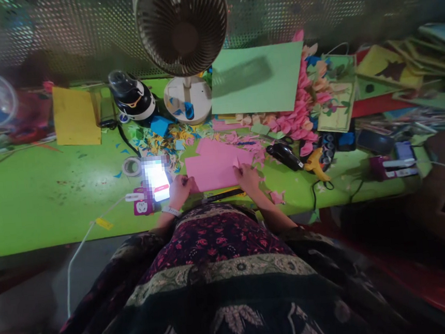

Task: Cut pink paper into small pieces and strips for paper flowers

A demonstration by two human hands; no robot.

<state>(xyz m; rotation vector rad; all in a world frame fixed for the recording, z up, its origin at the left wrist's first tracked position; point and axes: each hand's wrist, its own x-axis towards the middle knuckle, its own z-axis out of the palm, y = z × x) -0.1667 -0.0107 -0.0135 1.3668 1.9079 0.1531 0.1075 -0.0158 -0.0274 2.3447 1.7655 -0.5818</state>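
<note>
A sheet of pink paper [213,172] lies flat on the green table in front of me, with another pink piece under or behind its far edge. My left hand [180,190] is at the sheet's near left corner, fingers curled together on its edge. On the opposite side, my right hand [248,178] pinches the paper's right end, where a small flap [236,162] stands up. A black and yellow strip, perhaps a ruler or cutter [225,194], lies just below the sheet. Left of my left hand is a lit phone [158,180].
A fan [183,35] stands at the back beside a green sheet [257,80]. Paper scraps [173,142] and pink paper petals [302,103] are heaped beyond the sheet. A black stapler-like tool [284,156], yellow glue gun [316,164] and tape roll [131,166] lie around. Cables cross the table's front edge.
</note>
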